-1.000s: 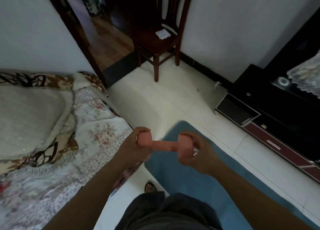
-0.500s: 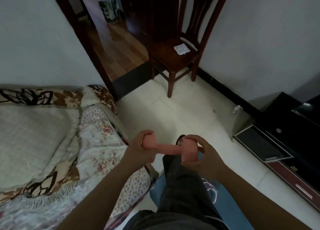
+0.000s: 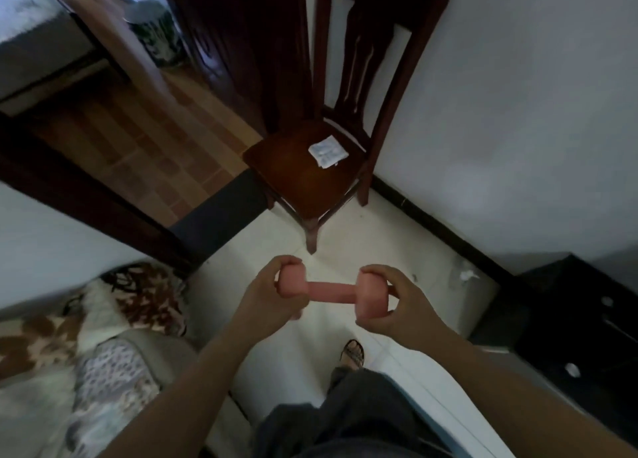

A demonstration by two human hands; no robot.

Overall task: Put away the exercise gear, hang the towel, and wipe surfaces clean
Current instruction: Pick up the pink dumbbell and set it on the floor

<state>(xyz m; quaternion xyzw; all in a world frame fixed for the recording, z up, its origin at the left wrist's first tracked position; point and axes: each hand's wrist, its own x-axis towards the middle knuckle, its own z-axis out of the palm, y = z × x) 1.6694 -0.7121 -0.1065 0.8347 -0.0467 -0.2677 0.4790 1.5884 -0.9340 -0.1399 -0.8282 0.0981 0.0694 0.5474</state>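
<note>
A pink dumbbell [image 3: 331, 292] is held level in front of me above the white tiled floor. My left hand [image 3: 267, 297] grips its left head, fingers curled round it. My right hand [image 3: 397, 305] grips its right head the same way. The bar between the heads is bare. A small folded white cloth [image 3: 327, 151] lies on the seat of a dark wooden chair [image 3: 303, 178] ahead of me.
The chair stands against the white wall, beside an open doorway [image 3: 138, 140] to a wood-floored room. A sofa with patterned covers [image 3: 103, 347] is at the lower left. A black cabinet [image 3: 587, 330] is at the right. My foot [image 3: 352, 352] steps forward.
I have walked towards the chair and doorway, so they loom larger and the blue mat has dropped out of view. Both hands keep the same hold on the dumbbell.
</note>
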